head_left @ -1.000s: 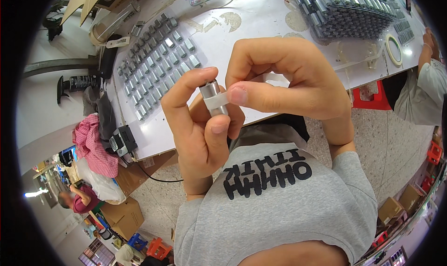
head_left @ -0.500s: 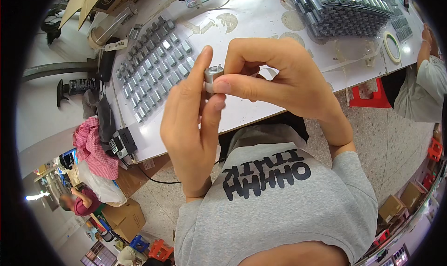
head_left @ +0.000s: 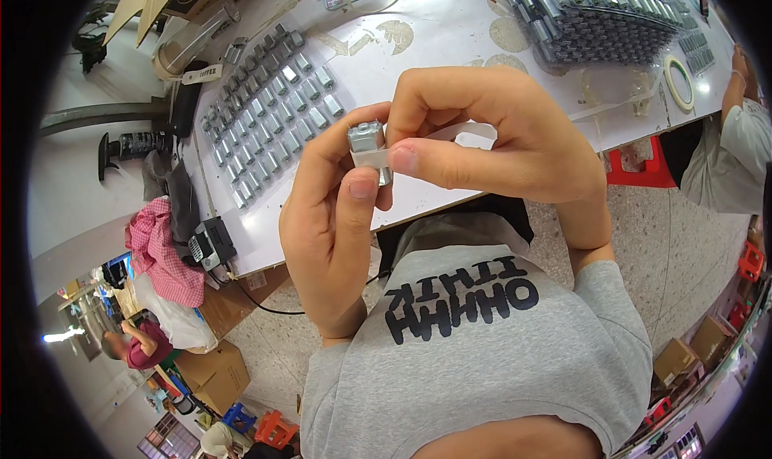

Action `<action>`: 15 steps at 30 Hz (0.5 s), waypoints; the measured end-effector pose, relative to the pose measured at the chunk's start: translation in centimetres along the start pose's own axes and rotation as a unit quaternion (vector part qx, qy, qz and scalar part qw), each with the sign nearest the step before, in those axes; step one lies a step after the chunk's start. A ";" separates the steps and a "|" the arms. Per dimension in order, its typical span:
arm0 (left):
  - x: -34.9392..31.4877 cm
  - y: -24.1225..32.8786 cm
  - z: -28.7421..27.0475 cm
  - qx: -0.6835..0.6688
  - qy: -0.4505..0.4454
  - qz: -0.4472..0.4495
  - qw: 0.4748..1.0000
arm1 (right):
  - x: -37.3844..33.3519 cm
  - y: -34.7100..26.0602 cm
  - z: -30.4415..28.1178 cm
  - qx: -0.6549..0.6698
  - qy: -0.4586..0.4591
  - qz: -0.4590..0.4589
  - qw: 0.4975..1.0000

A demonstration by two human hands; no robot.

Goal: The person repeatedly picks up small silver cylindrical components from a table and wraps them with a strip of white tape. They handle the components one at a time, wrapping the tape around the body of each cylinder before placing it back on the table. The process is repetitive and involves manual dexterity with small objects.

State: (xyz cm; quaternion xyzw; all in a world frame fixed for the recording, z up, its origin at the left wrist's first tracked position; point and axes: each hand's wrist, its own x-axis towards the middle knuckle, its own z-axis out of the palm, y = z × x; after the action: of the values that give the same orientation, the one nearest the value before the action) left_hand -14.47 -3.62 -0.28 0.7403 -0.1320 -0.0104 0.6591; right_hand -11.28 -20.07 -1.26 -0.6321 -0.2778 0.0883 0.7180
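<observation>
A small silver metal part (head_left: 366,140) sits between the fingertips of both hands, just above the white table's near edge. My left hand (head_left: 334,234) grips it from below with thumb and fingers. My right hand (head_left: 490,137) pinches a strip of whitish tape (head_left: 450,133) against the part with thumb and forefinger. The lower half of the part is hidden behind the tape and my thumbs.
Rows of several like silver parts (head_left: 269,105) lie on the white table (head_left: 450,41) at left. A dense stack of parts (head_left: 603,17) stands at back right, beside a tape roll (head_left: 682,81). Another person (head_left: 744,153) sits at right. Red stool (head_left: 635,165) under the table.
Both hands have turned the part and shifted slightly; the right thumb now presses the tape across its front, where earlier the fingers covered it from above.
</observation>
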 end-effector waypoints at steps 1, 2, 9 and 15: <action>0.0 -0.1 0.1 0.028 0.009 0.002 1.000 | 0.0 -0.1 0.0 -0.009 0.004 0.012 1.000; 0.0 -0.2 0.3 0.055 0.017 0.004 0.998 | -0.1 -0.4 0.0 -0.019 0.009 0.023 1.000; 0.0 -0.4 0.3 -0.035 -0.001 0.008 0.999 | 0.2 0.2 0.7 -0.025 0.053 -0.011 0.998; 0.4 -1.2 0.7 -0.038 0.029 0.055 0.997 | 0.2 -0.7 -0.2 -0.154 0.016 0.045 0.987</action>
State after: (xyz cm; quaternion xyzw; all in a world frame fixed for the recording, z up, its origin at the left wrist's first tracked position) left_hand -14.05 -4.27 -1.46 0.7063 -0.1533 0.0424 0.6898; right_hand -11.14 -20.30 -0.58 -0.7482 -0.2477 0.0667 0.6118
